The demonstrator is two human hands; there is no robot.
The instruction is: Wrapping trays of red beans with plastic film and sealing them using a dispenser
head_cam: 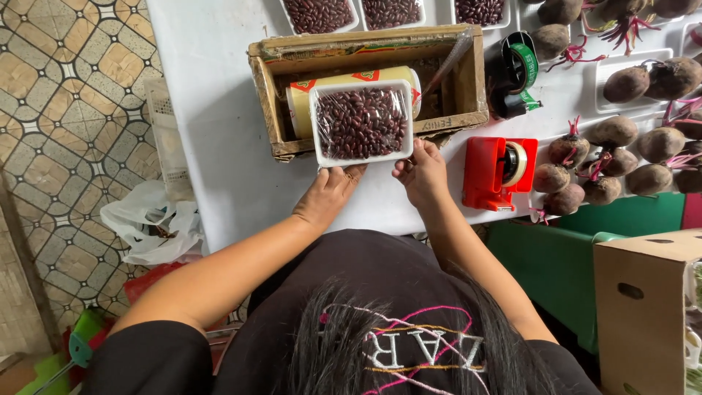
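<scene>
A white tray of dark red beans (361, 123), covered with clear film, rests on the front edge of an open cardboard box (272, 95). My left hand (329, 192) grips the tray's near left corner. My right hand (422, 170) grips its near right corner. Behind the tray, inside the box, lies a yellow roll of cling film (351, 82).
A red tape dispenser (497, 172) and a black and green one (514, 69) stand to the right on the white table (219, 110). Several beetroots (614, 132) lie further right. More bean trays (318, 14) sit at the back. A cardboard box (647, 307) is at lower right, plastic bags (150, 223) at left.
</scene>
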